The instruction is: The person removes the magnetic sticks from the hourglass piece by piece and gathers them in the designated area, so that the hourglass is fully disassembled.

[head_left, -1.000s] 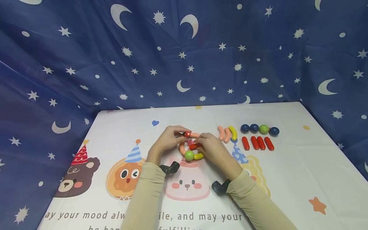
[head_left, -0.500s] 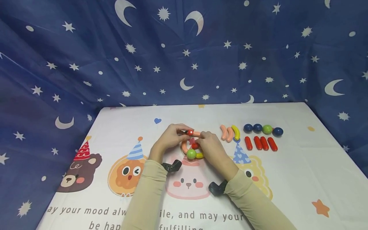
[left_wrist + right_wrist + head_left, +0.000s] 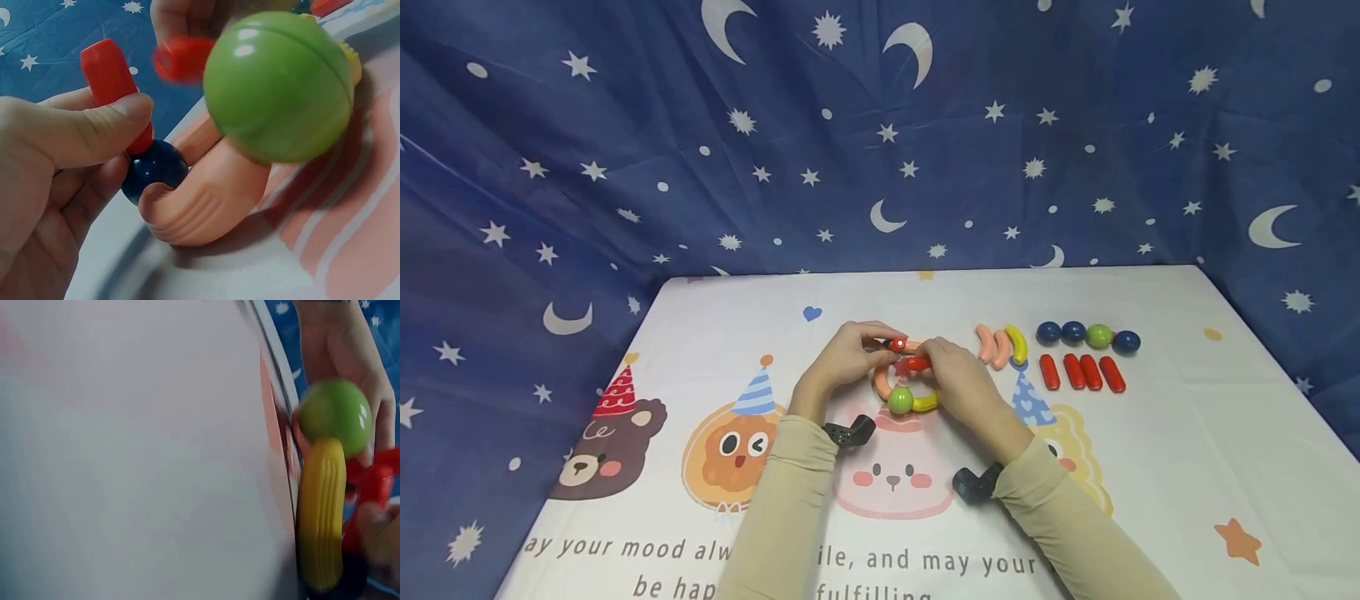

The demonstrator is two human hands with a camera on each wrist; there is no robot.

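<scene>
1. Blue cloth [image 3: 625, 167] printed with white stars and moons hangs behind and around the table.
2. White table cover [image 3: 1150, 433] with cartoon animals in party hats and a line of lettering lies under everything.
3. Beige sleeves [image 3: 790, 500] reach in from the near edge, with a dark wrist mount on each forearm.
4. Left hand [image 3: 842, 358] pinches a red stick [image 3: 112, 81] between thumb and fingers; the stick stands on a dark blue ball [image 3: 153, 169] at the far-left side of a toy ring [image 3: 904, 383].
5. Right hand [image 3: 958, 379] has its fingers curled round a second red stick [image 3: 916, 363], held just beside the first, over the ring's middle; whether the two sticks touch cannot be told.
6. The ring lies at the table's middle, between the hands, made of peach curved pieces [image 3: 206, 200], a yellow curved piece [image 3: 320, 519] and a green ball [image 3: 278, 84] at its near side.
7. Loose curved pieces [image 3: 1000, 346], two peach and one yellow, lie to the right of the hands.
8. Four balls [image 3: 1086, 336], three dark blue and one green, sit in a row further right.
9. Four red sticks [image 3: 1081, 372] lie side by side just in front of that row.
</scene>
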